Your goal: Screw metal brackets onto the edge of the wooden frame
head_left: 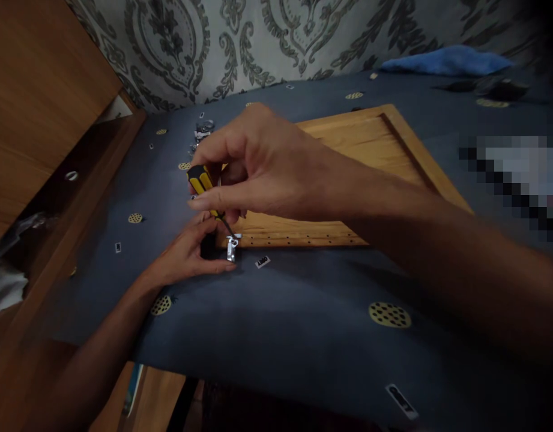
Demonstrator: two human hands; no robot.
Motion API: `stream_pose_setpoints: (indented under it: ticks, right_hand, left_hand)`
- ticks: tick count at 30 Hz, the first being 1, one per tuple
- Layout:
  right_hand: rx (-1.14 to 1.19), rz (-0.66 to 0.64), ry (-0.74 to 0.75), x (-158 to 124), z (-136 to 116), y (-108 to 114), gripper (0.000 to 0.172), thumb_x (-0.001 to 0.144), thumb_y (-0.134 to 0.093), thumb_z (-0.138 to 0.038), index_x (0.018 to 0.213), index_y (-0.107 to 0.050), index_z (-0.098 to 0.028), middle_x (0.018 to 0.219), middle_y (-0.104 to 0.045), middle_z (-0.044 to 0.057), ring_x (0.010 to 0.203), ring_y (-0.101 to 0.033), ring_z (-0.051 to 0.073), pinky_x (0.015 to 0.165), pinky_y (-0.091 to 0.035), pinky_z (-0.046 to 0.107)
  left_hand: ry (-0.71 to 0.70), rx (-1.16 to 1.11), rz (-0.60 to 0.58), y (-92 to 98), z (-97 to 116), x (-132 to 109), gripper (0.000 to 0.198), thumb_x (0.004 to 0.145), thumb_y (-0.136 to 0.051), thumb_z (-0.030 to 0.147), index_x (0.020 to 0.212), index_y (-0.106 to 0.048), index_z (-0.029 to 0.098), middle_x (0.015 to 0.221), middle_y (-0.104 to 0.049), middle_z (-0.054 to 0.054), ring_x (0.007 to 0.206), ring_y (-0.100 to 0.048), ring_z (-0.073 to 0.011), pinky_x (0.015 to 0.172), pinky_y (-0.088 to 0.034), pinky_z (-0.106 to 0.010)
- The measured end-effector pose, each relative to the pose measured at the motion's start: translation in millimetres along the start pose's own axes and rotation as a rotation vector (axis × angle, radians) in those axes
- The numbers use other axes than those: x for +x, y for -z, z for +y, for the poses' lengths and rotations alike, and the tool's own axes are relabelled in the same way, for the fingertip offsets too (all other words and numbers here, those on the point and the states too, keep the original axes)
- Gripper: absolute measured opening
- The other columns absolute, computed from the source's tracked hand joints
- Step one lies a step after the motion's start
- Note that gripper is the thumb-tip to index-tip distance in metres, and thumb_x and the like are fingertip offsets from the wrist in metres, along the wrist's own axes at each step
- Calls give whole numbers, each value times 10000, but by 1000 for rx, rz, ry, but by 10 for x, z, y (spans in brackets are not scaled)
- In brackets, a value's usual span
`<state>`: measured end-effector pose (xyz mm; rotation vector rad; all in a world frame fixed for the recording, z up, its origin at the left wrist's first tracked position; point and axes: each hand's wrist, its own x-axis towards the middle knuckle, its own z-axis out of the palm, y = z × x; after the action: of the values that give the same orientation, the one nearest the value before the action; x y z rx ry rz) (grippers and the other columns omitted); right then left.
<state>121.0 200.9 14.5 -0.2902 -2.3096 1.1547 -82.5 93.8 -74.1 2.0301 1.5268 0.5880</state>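
My right hand (pixel 269 171) is closed round a yellow and black screwdriver (pixel 201 179). The screwdriver slants down, and its tip meets a shiny metal cabinet hinge (pixel 232 247). This hinge sits at the near left corner of a wooden panel (pixel 348 135) with a raised border. Around the hinge is my left hand (pixel 190 255), thumb at its near end and fingers on the far side, holding it against the panel. Part of the left fingers is hidden behind the screwdriver and right hand. A row of small dark holes runs along the panel's near edge.
Several small metal parts (pixel 203 132) lie beyond my hands on the dark patterned cloth (pixel 280 312). A blue cloth (pixel 447 60) and a dark object (pixel 505 89) lie at the back right. Wooden furniture (pixel 42 78) borders the left side.
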Motion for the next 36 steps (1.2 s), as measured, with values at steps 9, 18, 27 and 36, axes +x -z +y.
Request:
stream_pose_setpoints:
  ticks: [9, 18, 27, 36]
  right_hand:
    - [-202, 409, 176, 20, 41, -136, 443, 929, -747, -224, 718, -358, -237, 714, -410, -63, 699, -434, 100, 675, -389, 269]
    - [-244, 283, 155, 27, 107, -149, 454, 936, -739, -353, 723, -359, -225, 728, -467, -55, 706, -444, 106, 720, -374, 289]
    - [-277, 243, 82, 25, 99, -189, 429, 954, -704, -302, 731, -349, -214, 775, -483, -53, 779, -500, 106, 746, -414, 260]
    - [-236, 218, 105, 10, 102, -181, 470, 941, -737, -325, 708, -344, -216, 732, -482, -54, 743, -491, 104, 726, -421, 255]
  left_hand:
    - [-57, -24, 7, 3, 29, 31, 435, 836, -795, 591, 962, -636, 206, 1002, -598, -46, 969, -559, -259, 855, -481, -387]
    - [-71, -82, 5, 11, 56, 30, 405, 839, -809, 543, 869, -567, 219, 945, -571, -9, 890, -544, -211, 833, -469, -343]
    - [-43, -38, 10, 5, 42, 32, 435, 820, -802, 582, 840, -558, 221, 923, -591, -17, 900, -554, -228, 836, -478, -365]
    - [-27, -41, 8, -3, 55, 35, 406, 819, -802, 559, 840, -579, 220, 942, -602, -20, 917, -571, -237, 842, -477, -367]
